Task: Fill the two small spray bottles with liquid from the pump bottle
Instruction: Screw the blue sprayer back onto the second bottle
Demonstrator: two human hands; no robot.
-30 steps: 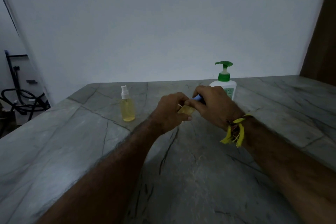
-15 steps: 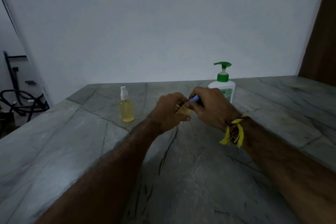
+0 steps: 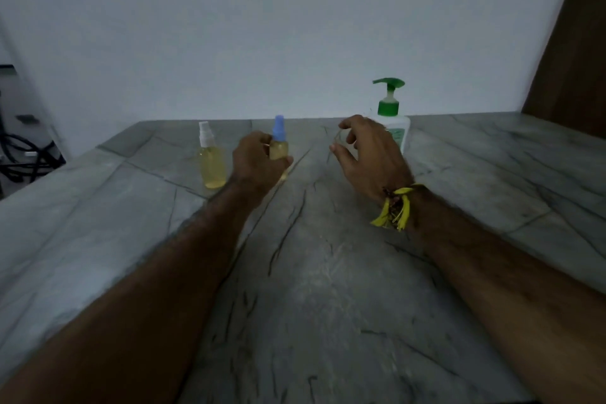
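My left hand [image 3: 257,159] is closed around a small spray bottle with a blue top [image 3: 279,140], holding it upright just over the grey stone counter [image 3: 314,272]; yellow liquid shows inside it. Just to its left a second small spray bottle with a white top [image 3: 211,159] stands on the counter, also holding yellow liquid. My right hand [image 3: 369,151] hovers to the right with fingers spread and nothing clearly in it, a yellow band on its wrist. Behind that hand stands the white pump bottle with a green pump [image 3: 392,115], partly hidden.
A pale wall [image 3: 262,26] rises behind the counter's far edge. A brown wooden panel [image 3: 574,52] stands at the far right. Black cables and a rack [image 3: 19,154] lie beyond the counter's left edge.
My right hand has let go of the blue top and moved right with fingers spread. My left hand has carried the blue-topped bottle left, close to the white-topped one.
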